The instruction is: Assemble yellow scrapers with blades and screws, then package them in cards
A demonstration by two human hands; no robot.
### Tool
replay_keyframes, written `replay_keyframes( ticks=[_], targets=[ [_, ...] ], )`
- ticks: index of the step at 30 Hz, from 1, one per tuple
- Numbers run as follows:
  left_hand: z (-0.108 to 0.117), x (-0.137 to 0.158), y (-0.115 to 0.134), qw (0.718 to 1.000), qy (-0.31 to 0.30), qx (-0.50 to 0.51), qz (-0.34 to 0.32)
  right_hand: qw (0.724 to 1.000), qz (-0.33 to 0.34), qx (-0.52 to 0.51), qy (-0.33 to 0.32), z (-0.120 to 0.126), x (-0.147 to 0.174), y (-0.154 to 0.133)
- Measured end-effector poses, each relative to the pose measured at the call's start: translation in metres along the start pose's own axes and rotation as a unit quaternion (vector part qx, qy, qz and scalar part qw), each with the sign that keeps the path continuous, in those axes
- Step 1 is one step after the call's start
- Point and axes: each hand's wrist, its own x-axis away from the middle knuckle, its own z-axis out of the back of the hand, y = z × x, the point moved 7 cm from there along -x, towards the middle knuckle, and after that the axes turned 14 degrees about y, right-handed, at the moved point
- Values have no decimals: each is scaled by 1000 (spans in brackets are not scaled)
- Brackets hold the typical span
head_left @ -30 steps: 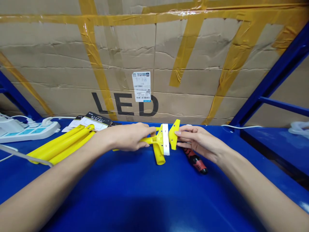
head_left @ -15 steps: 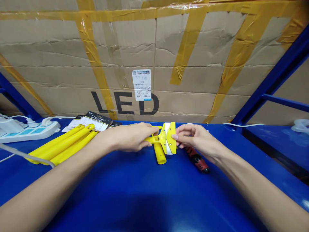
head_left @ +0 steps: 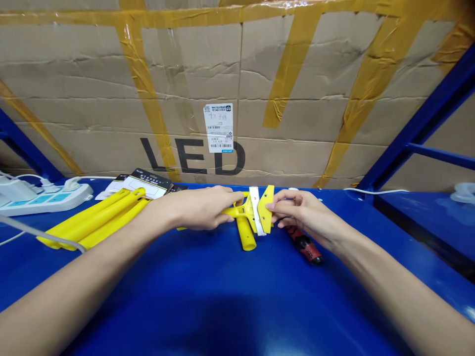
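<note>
My left hand [head_left: 208, 208] is closed around the yellow plastic scraper [head_left: 241, 211], whose wide head points right. A pale flat blade [head_left: 257, 210] lies across that head. Between thumb and fingers, my right hand [head_left: 299, 210] pinches a yellow angular cover plate [head_left: 265, 210] with small holes, just right of the blade and partly lifted off the head. Below the scraper's neck a hollow yellow tube [head_left: 246, 236] extends toward me; how it joins the scraper cannot be made out. Partly under my right hand lies a red-and-black screwdriver-like tool [head_left: 305, 245], its far end hidden.
Several yellow handles [head_left: 94, 215] lie at left, beside black-and-white packaging cards [head_left: 148, 184]. A white power strip [head_left: 55, 201] with cables stands at the far left. Behind the blue table [head_left: 208, 296] rises a large taped cardboard box [head_left: 293, 153]. A blue frame post [head_left: 404, 141] slants at right.
The yellow cover plate has tilted and shifted slightly right, away from the scraper head, exposing more of the pale blade. My left hand keeps its hold on the scraper.
</note>
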Motion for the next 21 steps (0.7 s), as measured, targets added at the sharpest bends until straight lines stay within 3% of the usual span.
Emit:
replay_keyframes(
  ticks=[4, 7, 11, 16, 19, 21],
  targets=[
    [-4, -1, 1, 1000, -8, 24, -11, 999, -3, -30, 16, 4, -1, 0],
    [-4, -1, 1, 1000, -12, 20, -10, 996, 35, -54, 55, 13, -4, -5],
    [-6, 0, 1, 1000, -21, 6, -8, 986, 102, 91, 92, 22, -4, -14],
    [-11, -1, -1, 999, -30, 4, -9, 930, 163, 329, 19, 8, 6, -18],
    [-11, -2, -2, 1000, -19, 8, -13, 905, 195, 376, -33, -3, 10, -12],
    [-10, -2, -1, 1000, -13, 12, -16, 906, 197, 369, -66, -9, 8, -6]
  ],
)
